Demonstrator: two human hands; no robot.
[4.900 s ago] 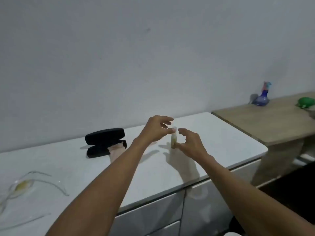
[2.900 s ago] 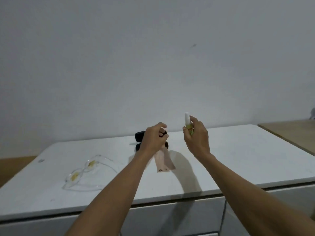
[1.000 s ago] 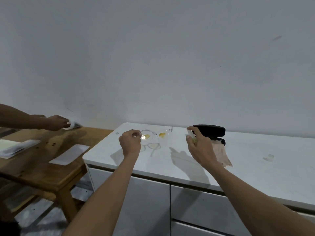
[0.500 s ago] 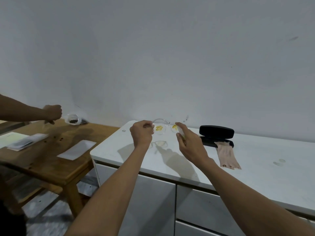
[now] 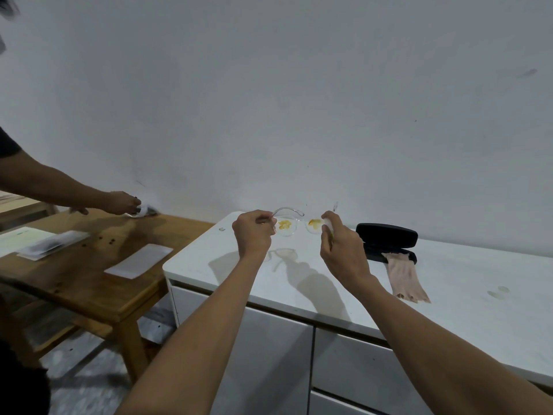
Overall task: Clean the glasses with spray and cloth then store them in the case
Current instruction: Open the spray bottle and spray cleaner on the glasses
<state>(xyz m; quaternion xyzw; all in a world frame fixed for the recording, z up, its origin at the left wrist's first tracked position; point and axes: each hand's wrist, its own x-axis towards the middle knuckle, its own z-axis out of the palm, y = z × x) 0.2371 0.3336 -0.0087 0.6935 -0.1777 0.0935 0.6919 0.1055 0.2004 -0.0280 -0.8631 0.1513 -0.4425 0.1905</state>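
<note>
My left hand [image 5: 253,233] pinches one temple of the clear-framed glasses [image 5: 288,225] and holds them in the air above the white cabinet top [image 5: 466,283]. Both lenses carry yellow smears. My right hand [image 5: 344,250] grips the small spray bottle [image 5: 327,223], mostly hidden in my fist, with its nozzle close to the right lens. The black glasses case [image 5: 387,238] lies open on the cabinet to the right. A beige cloth [image 5: 404,277] hangs out of the case onto the top.
A wooden table [image 5: 89,274] stands left of the cabinet with white papers [image 5: 139,260] on it. Another person's arm [image 5: 74,193] reaches over that table near the wall. Drawer fronts lie under the cabinet top.
My left hand lifted the glasses off the cabinet top and holds them raised. My right hand brought the spray bottle up beside the right lens. The other person's hand moved along the wooden table.
</note>
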